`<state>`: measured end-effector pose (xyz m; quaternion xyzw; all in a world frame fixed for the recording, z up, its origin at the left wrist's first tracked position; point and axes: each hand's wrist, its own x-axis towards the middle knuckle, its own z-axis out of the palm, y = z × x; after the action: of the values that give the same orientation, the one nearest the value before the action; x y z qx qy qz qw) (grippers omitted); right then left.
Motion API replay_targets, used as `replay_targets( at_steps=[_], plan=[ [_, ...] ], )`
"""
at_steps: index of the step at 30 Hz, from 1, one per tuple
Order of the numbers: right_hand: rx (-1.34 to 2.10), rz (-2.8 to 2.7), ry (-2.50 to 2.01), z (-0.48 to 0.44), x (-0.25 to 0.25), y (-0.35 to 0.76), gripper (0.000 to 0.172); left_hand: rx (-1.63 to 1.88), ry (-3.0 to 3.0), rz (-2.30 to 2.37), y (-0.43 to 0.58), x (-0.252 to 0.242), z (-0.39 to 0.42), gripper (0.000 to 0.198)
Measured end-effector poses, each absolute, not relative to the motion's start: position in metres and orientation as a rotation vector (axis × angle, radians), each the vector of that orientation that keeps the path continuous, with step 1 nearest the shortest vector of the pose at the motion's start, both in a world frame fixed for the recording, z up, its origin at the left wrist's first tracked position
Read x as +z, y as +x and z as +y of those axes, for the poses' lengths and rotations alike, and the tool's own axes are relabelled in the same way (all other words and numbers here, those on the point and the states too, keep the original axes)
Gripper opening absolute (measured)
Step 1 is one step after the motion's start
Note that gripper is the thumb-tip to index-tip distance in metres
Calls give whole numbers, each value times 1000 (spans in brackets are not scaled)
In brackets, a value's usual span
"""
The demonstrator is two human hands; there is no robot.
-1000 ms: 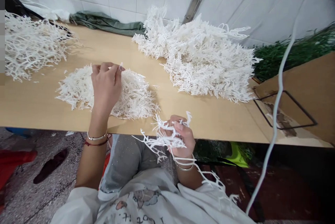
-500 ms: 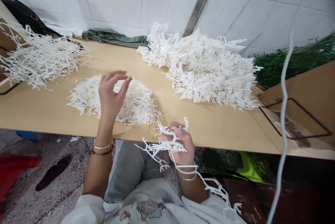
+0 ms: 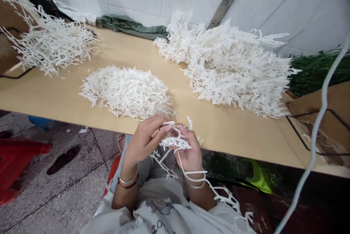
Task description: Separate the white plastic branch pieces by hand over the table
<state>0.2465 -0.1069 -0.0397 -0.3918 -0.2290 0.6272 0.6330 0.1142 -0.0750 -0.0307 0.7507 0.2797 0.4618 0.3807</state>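
Strands [image 3: 177, 142] sit clasped in my curled right fingers [image 3: 190, 137] by the counter [image 3: 232, 128], long axis trailing rightward, bodyward; my left fingers [image 3: 154, 121] nearly meet against them, grip unclear.

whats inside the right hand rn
A tangle of white branched strands is in the right hand, one length trailing over the wrist. The left hand covers part of the tangle; whatever is gripped beneath the right fingers can't be seen.
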Motion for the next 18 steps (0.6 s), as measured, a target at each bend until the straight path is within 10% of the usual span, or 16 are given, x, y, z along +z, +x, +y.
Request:
replay_targets(
  at_steps=[9, 18],
  plan=[
    [1183, -583, -1061, -152, -86, 228, 64, 1300, 1632, 732, 116, -40, -90, 39],
    [1115, -1373, -1416, -230, -146, 268, 38, 1105, 1725, 691, 115, -45, -82, 38]
  ],
)
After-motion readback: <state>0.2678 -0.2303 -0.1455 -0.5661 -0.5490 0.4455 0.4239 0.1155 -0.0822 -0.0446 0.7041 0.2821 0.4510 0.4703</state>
